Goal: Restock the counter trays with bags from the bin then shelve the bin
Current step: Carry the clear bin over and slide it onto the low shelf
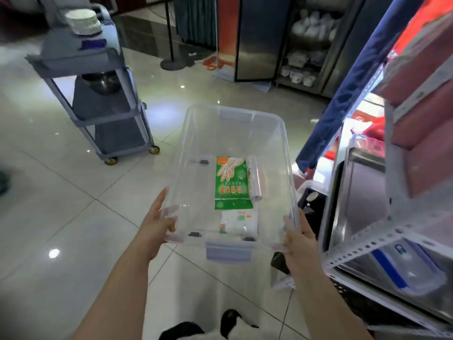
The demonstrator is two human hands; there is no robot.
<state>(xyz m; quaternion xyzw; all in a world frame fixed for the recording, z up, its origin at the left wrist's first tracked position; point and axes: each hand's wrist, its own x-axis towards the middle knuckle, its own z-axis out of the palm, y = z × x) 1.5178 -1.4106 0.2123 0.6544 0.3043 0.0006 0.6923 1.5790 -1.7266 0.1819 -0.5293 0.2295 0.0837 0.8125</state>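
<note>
We are carrying the clear plastic bin (235,173) in both hands, out in front of us and above the tiled floor (73,204); our left hand (157,224) is clamping the near left corner, fingers curled over the rim and showing through the clear wall, and our right hand (297,236) is gripping the near right corner the same way, so the bin is sitting between the two hands with its near clip handle (228,251) facing us; holding it by both corners is keeping it roughly level, which seems sensible since the contents are lying loose. Inside, toward the right of the bin floor, a white packet of bags (241,223) is lying nearest us; just beyond it a green-printed packet of disposable gloves (231,182) is lying flat, with a roll of clear bags (255,179) resting along its right edge. Just to our right a metal shelving rack (367,239) is standing close, a lidded container (407,268) sitting on its lower shelf; we judge the bin is being brought here for shelving, though no counter trays are visible to confirm the restocking. Farther off on the left a grey trolley (98,94) is carrying a stack of white plates (83,20); a steel cabinet (306,45) holding white crockery is standing at the back.
</note>
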